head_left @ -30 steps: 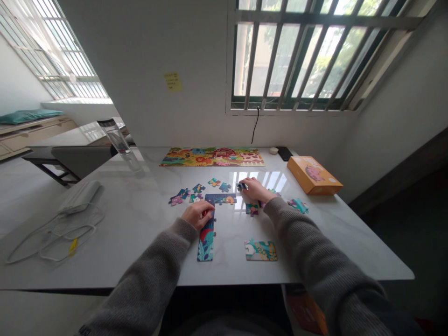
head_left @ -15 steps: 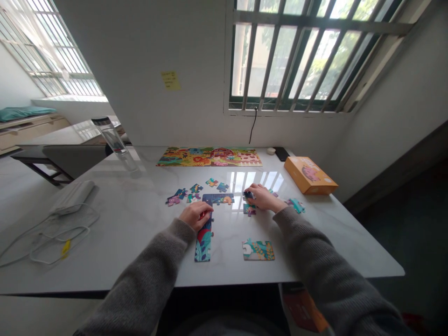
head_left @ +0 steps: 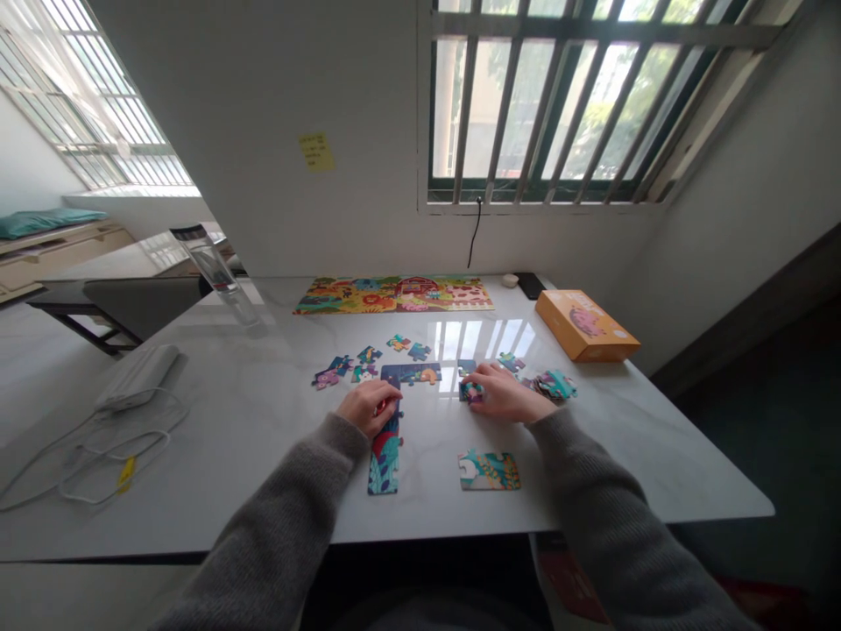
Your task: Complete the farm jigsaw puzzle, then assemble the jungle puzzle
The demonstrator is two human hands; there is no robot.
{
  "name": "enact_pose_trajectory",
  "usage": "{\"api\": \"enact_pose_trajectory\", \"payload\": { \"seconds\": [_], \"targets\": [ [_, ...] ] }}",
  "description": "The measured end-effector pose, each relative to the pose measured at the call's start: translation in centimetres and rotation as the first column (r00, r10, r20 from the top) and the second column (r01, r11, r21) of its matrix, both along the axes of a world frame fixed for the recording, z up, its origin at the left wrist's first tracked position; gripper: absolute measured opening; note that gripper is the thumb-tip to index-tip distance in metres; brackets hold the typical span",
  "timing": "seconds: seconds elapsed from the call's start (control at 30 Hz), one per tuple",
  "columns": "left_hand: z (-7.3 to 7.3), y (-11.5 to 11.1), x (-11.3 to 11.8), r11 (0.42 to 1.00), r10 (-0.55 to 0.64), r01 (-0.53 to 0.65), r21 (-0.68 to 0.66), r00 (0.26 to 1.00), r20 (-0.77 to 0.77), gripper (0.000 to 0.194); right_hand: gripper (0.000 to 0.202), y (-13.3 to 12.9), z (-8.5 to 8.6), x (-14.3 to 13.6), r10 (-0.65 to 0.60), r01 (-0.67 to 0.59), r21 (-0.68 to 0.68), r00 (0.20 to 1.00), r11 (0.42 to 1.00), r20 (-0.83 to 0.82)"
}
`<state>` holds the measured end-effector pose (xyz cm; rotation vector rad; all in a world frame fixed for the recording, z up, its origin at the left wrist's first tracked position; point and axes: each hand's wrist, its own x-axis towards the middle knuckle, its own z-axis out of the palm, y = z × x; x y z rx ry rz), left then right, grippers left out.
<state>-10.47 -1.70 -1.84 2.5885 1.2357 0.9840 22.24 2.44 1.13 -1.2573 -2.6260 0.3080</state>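
Note:
My left hand (head_left: pixel 369 407) rests with curled fingers on the left column of an L-shaped joined puzzle strip (head_left: pixel 385 460). A bit of red shows within its fingers; I cannot tell what it belongs to. My right hand (head_left: pixel 505 392) has its fingertips closed on a dark puzzle piece (head_left: pixel 469 392) lying on the table, partly covered by the fingers. Just beyond it lies another dark blue piece (head_left: pixel 466 366). The strip's top row (head_left: pixel 420 374) ends to the left of these two. Nearer to me is a joined teal-and-orange section (head_left: pixel 490 471).
Several loose pieces (head_left: pixel 364 355) lie beyond the strip, and a small pile (head_left: pixel 557 384) lies right of my right hand. A farm picture sheet (head_left: pixel 394 295), an orange box (head_left: pixel 587 326), a phone (head_left: pixel 529 285), a bottle (head_left: pixel 214 272) and a white device with cables (head_left: pixel 137 377) surround them.
My right hand has moved slightly nearer to me, from the dark blue piece to the piece below it. The dark blue piece now lies uncovered. My left hand stays on the strip.

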Motion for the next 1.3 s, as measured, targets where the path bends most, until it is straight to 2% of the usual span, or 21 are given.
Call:
{"api": "enact_pose_trajectory", "payload": {
  "seconds": [0.13,0.23,0.33,0.47,0.67,0.87,1.0,1.07,1.13,1.23,1.3],
  "targets": [
    [0.0,0.0,0.0,1.000,0.002,-0.002,-0.013,1.000,-0.009,0.017,0.041,-1.0,-0.1,-1.4,0.095,-0.097,-0.051,0.995,0.994,-0.039],
    [0.0,0.0,0.0,1.000,0.004,-0.004,-0.015,1.000,-0.008,0.018,0.040,-1.9,-0.5,-3.3,0.213,-0.219,-0.031,0.969,0.975,-0.122],
    [0.1,0.0,0.0,1.000,0.000,-0.001,-0.019,1.000,-0.010,0.018,0.037,-2.6,-0.8,-4.7,0.253,-0.257,-0.008,0.954,0.966,-0.160],
    [0.1,0.0,0.1,1.000,-0.003,0.003,-0.006,1.000,-0.009,0.017,0.035,-2.7,-0.7,-4.6,0.214,-0.218,0.002,0.956,0.976,-0.199],
    [0.1,-0.1,0.0,1.000,-0.008,0.008,0.003,1.000,-0.017,0.017,0.026,-1.5,-0.6,-2.6,0.040,-0.038,0.012,0.973,0.999,-0.226],
    [-0.1,-0.1,0.0,1.000,-0.007,0.007,-0.017,1.000,-0.006,0.017,0.023,-1.1,-0.7,-1.3,0.012,-0.007,0.021,0.966,1.000,-0.257],
    [0.5,-0.5,0.8,0.997,-0.027,0.031,-0.074,0.998,0.051,0.020,0.024,-1.6,-0.9,-1.5,0.003,-0.006,-0.010,0.962,1.000,-0.274],
    [1.1,-0.7,1.7,0.995,-0.038,0.038,-0.096,0.999,-0.004,0.020,0.024,-1.9,-1.1,-1.8,0.009,-0.020,-0.035,0.960,0.999,-0.278],
    [2.0,-0.7,2.9,0.992,-0.047,0.028,-0.123,0.987,-0.151,0.019,0.025,-2.1,-1.2,-2.1,0.008,-0.025,-0.054,0.957,0.998,-0.289],
    [3.1,-0.3,4.7,0.988,-0.027,-0.036,-0.151,0.916,-0.400,0.035,0.026,-2.2,-1.4,-2.3,-0.004,-0.015,-0.062,0.953,0.998,-0.304],
    [3.5,0.1,5.7,0.983,-0.004,-0.086,-0.161,0.870,-0.493,0.044,0.026,-2.1,-1.4,-2.3,-0.008,-0.012,-0.064,0.949,0.998,-0.315]
  ]
}}
